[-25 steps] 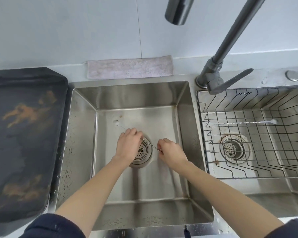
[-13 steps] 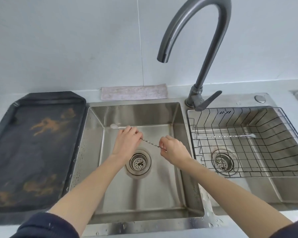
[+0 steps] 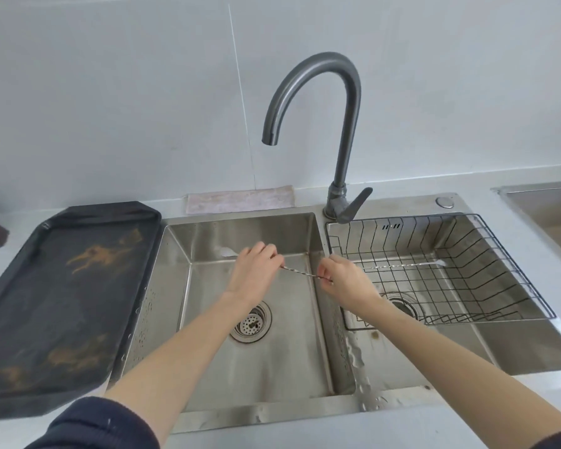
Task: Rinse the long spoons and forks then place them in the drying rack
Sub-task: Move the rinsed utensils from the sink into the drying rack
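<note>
My left hand [image 3: 255, 273] grips the long twisted-handle spoon [image 3: 300, 273] over the left sink basin [image 3: 175, 286]; its bowl pokes out at nine o'clock of my fingers. The handle runs toward three o'clock into my right hand [image 3: 344, 281], pinching its end. Another long spoon [image 3: 405, 266] lies in the wire drying rack [image 3: 499, 270].

both my forearms reach forward toward twelve o'clock, sleeves pushed up. my left hand [image 3: 255, 273] is knuckles up, its fingers curled in a grip. my right hand [image 3: 345, 281] sits at three o'clock from it, fingertips [image 3: 324, 272] pinched, wrist bent slightly.
</note>
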